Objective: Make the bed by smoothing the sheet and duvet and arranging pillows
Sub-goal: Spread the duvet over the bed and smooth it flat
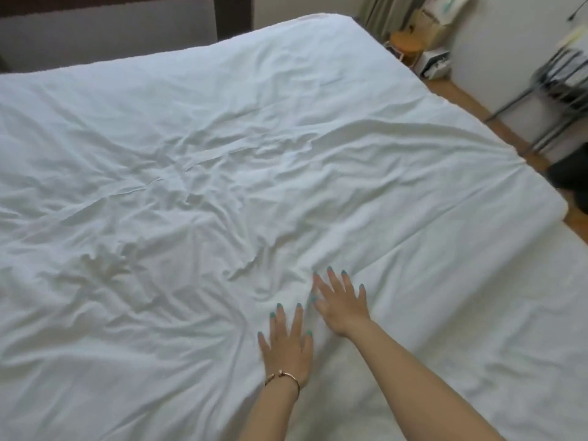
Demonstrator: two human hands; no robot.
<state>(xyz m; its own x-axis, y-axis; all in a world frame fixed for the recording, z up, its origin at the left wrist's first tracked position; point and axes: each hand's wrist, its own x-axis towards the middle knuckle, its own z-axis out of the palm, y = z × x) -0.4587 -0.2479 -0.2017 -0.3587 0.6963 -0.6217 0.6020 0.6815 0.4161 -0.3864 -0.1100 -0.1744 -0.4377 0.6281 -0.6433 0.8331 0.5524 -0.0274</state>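
Observation:
A white, heavily creased duvet (197, 173) covers most of the bed. Its near edge runs diagonally from the lower middle to the right, and the smoother white sheet (477, 329) shows beyond it. My left hand (288, 343), with a thin bracelet at the wrist, lies flat on the duvet with fingers spread. My right hand (342, 300) presses flat just beside it, up and to the right, close to the duvet's edge. Neither hand holds anything. No pillows are in view.
A dark headboard (108, 30) stands at the top left. Past the bed's right side is a wooden floor (471, 100), a metal-legged chair or rack (553, 87), a small orange stool (405, 43) and boxes by the curtain.

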